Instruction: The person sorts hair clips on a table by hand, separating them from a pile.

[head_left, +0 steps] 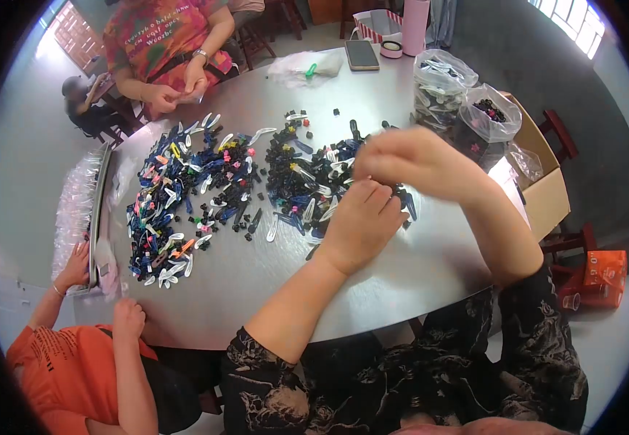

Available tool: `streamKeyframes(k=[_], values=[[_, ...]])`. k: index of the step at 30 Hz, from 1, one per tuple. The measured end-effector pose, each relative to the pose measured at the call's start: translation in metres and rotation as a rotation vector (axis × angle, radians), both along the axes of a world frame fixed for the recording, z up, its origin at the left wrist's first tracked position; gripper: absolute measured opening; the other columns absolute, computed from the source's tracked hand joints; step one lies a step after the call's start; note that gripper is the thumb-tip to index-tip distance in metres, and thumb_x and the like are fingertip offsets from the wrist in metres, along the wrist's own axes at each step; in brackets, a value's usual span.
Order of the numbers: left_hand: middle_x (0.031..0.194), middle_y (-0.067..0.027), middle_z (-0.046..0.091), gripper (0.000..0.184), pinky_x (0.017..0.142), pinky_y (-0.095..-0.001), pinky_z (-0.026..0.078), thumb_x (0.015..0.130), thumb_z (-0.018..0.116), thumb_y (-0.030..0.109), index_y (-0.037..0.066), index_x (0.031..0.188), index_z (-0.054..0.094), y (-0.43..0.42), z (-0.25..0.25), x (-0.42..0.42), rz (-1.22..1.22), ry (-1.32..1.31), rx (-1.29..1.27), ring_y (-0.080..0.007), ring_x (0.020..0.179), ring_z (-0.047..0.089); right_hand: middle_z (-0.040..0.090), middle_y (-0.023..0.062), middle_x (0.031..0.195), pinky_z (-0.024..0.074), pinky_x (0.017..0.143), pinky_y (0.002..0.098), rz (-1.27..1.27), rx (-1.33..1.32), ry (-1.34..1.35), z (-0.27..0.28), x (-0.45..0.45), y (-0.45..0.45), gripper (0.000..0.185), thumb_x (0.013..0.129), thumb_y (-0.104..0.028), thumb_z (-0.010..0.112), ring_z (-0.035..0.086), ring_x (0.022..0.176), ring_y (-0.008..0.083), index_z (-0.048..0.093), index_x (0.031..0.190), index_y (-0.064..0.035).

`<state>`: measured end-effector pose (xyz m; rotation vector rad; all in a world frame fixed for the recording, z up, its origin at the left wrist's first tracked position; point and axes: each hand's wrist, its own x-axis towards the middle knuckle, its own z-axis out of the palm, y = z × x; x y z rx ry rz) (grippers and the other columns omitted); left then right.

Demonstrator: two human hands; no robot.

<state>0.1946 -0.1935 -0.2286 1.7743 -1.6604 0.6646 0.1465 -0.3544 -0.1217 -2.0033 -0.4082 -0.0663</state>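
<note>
My left hand (362, 223) is closed at the near edge of a pile of hair clips (322, 170), its fingers curled in. Whatever it may hold is hidden by the fingers. My right hand (409, 163), blurred by motion, is just above and to the right of it, over the pile's right side. The pile mixes white, dark blue and black snap clips with small black claw clips and a few yellow, red and pink pieces. To its left lies a second pile of hair clips (184, 192), with pink, orange and white ones among the dark.
Across the metal table (256, 304), a person (169, 51) handles something small. A person in orange (89, 370) sits at left beside a stack of clear packets (79, 192). Bags of clips (441, 80), a cardboard box (550, 199), a phone (362, 55) and a pink bottle (415, 25) stand or lie behind.
</note>
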Motion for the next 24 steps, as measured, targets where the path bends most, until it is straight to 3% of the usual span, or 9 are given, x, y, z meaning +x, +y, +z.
streamKeyframes(k=[4, 6, 7, 8, 10, 15, 18, 20, 24], values=[[0.084, -0.0094, 0.057, 0.013, 0.086, -0.0424, 0.050, 0.077, 0.070, 0.014, 0.006, 0.078, 0.060, -0.001, -0.002, -0.002, -0.126, 0.113, -0.077, -0.0299, 0.090, 0.058, 0.072, 0.0116, 0.099, 0.0538, 0.083, 0.0361, 0.616, 0.291, 0.027, 0.026, -0.064, 0.018, 0.016, 0.100, -0.016, 0.064, 0.068, 0.093, 0.0287, 0.070, 0.108, -0.0031], [0.082, -0.0102, 0.055, 0.011, 0.085, -0.0420, 0.050, 0.076, 0.068, 0.012, 0.006, 0.077, 0.059, -0.002, 0.000, -0.013, -0.148, 0.119, 0.012, -0.0305, 0.087, 0.057, 0.070, 0.0174, 0.102, 0.0528, 0.078, 0.0407, 0.919, 0.393, -0.107, 0.033, -0.066, 0.026, 0.019, 0.103, -0.009, 0.056, 0.066, 0.090, 0.0367, 0.065, 0.113, 0.0045], [0.096, -0.0121, 0.063, 0.018, 0.089, -0.0423, 0.051, 0.079, 0.071, 0.012, 0.002, 0.093, 0.065, 0.003, -0.001, -0.015, -0.184, 0.162, 0.169, -0.0328, 0.097, 0.061, 0.068, 0.0178, 0.096, 0.0498, 0.070, 0.0398, 0.923, 0.466, -0.145, 0.031, -0.069, 0.028, 0.020, 0.104, -0.007, 0.054, 0.065, 0.082, 0.0339, 0.067, 0.112, 0.0066], [0.096, -0.0121, 0.063, 0.018, 0.089, -0.0423, 0.051, 0.079, 0.071, 0.012, 0.002, 0.093, 0.065, 0.004, -0.001, -0.017, -0.181, 0.162, 0.173, -0.0328, 0.097, 0.061, 0.066, 0.0182, 0.091, 0.0468, 0.061, 0.0389, 0.926, 0.539, -0.182, 0.030, -0.071, 0.028, 0.022, 0.105, -0.006, 0.052, 0.064, 0.073, 0.0311, 0.068, 0.111, 0.0086], [0.100, -0.0130, 0.063, 0.018, 0.091, -0.0430, 0.051, 0.080, 0.070, 0.012, 0.001, 0.094, 0.065, 0.002, 0.002, -0.022, -0.259, 0.167, 0.256, -0.0328, 0.100, 0.061, 0.066, 0.0183, 0.091, 0.0469, 0.062, 0.0382, 0.975, 0.549, -0.174, 0.034, -0.066, 0.021, 0.023, 0.106, -0.006, 0.051, 0.064, 0.073, 0.0310, 0.067, 0.112, 0.0091], [0.142, -0.0198, 0.050, 0.051, 0.113, -0.0504, 0.039, 0.087, 0.071, 0.027, 0.008, 0.133, 0.058, 0.000, -0.004, -0.028, -0.243, 0.259, 0.409, -0.0378, 0.132, 0.048, 0.064, 0.0171, 0.091, 0.0475, 0.065, 0.0388, 1.029, 0.536, -0.184, 0.039, -0.073, 0.011, 0.021, 0.101, -0.008, 0.058, 0.062, 0.074, 0.0292, 0.068, 0.111, 0.0081], [0.141, -0.0194, 0.051, 0.050, 0.113, -0.0493, 0.039, 0.088, 0.070, 0.028, 0.008, 0.133, 0.058, -0.001, -0.006, -0.023, -0.228, 0.291, 0.437, -0.0383, 0.131, 0.049, 0.060, 0.0155, 0.087, 0.0443, 0.061, 0.0434, 1.043, 0.484, -0.281, 0.045, -0.076, 0.009, 0.030, 0.101, -0.007, 0.052, 0.058, 0.071, 0.0357, 0.059, 0.126, 0.0075], [0.139, -0.0194, 0.052, 0.050, 0.112, -0.0487, 0.040, 0.089, 0.070, 0.029, 0.007, 0.132, 0.058, -0.001, -0.008, -0.020, -0.217, 0.281, 0.426, -0.0388, 0.130, 0.050, 0.063, 0.0117, 0.076, 0.0411, 0.054, 0.0347, 1.000, 0.532, -0.141, 0.062, -0.077, 0.005, 0.022, 0.103, -0.006, 0.056, 0.057, 0.058, 0.0236, 0.071, 0.113, 0.0059], [0.135, -0.0196, 0.055, 0.049, 0.109, -0.0478, 0.042, 0.086, 0.072, 0.028, 0.006, 0.129, 0.060, -0.002, -0.012, -0.013, -0.174, 0.303, 0.394, -0.0394, 0.126, 0.053, 0.062, 0.0097, 0.074, 0.0405, 0.054, 0.0349, 0.945, 0.597, -0.162, 0.060, -0.086, 0.003, 0.023, 0.103, -0.007, 0.055, 0.056, 0.056, 0.0230, 0.071, 0.113, 0.0062]])
